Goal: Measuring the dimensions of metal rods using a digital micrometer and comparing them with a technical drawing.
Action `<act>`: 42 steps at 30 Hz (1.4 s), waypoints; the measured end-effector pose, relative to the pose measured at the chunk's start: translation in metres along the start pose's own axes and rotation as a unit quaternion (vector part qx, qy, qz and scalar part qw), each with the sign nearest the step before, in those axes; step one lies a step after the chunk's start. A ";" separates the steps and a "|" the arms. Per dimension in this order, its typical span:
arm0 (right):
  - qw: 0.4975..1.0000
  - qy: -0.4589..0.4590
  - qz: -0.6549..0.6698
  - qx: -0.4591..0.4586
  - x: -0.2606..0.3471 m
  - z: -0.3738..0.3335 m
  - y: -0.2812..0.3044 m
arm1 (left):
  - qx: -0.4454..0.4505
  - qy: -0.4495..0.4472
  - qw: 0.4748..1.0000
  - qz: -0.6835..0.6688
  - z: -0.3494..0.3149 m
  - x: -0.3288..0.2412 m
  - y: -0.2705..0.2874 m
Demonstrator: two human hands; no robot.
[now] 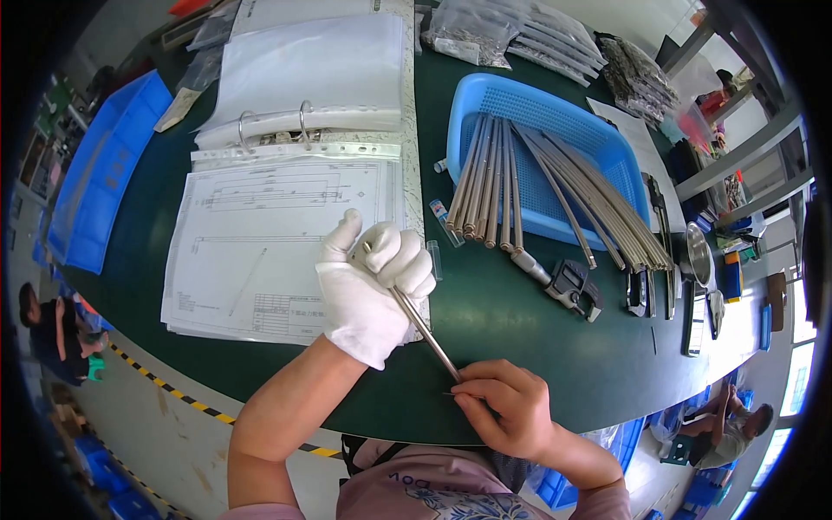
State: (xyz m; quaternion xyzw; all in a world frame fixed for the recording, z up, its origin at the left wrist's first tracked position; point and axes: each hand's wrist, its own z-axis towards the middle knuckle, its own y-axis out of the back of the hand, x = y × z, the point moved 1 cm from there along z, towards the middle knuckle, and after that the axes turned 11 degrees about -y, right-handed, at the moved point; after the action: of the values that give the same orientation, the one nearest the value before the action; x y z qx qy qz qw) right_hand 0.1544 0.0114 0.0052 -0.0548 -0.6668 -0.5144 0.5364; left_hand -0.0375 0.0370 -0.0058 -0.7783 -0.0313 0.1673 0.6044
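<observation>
Far to the left of the gloved hand, a long blue bin (108, 178) stands on the green table (481, 316). Nearer on that side lies an open ring binder (225, 282) showing a technical drawing, its lower right part covered by the hand. The left hand (373, 290), in a white glove, is curled into a fist around a slim metal rod (426, 331), thumb raised. The rod slants down and right from that fist to the right hand. Just right of the fist is a clear tube (435, 260); a second small tube (445, 223) lies a little beyond it. The bare right hand (511, 407) has thumb and forefinger pinching a thin piece (448, 394) by the rod's near end; the piece is too small to identify. Beyond the right hand, a light-blue basket (555, 108) carries many similar rods (607, 204), their near ends over its rim. Between basket and right hand sits a digital micrometer (572, 282). Farther right of that hand is a metal bowl (696, 251).
</observation>
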 end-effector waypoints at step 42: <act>0.985 0.021 0.136 0.106 -0.009 0.063 -0.003 | 0.020 0.026 0.999 0.007 0.001 -0.002 0.014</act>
State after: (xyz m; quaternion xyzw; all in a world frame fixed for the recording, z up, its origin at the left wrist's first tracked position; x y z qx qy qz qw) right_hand 0.1147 0.0612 0.0024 -0.0774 -0.6927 -0.3638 0.6179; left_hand -0.0418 0.0333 -0.0185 -0.7704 -0.0070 0.1514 0.6192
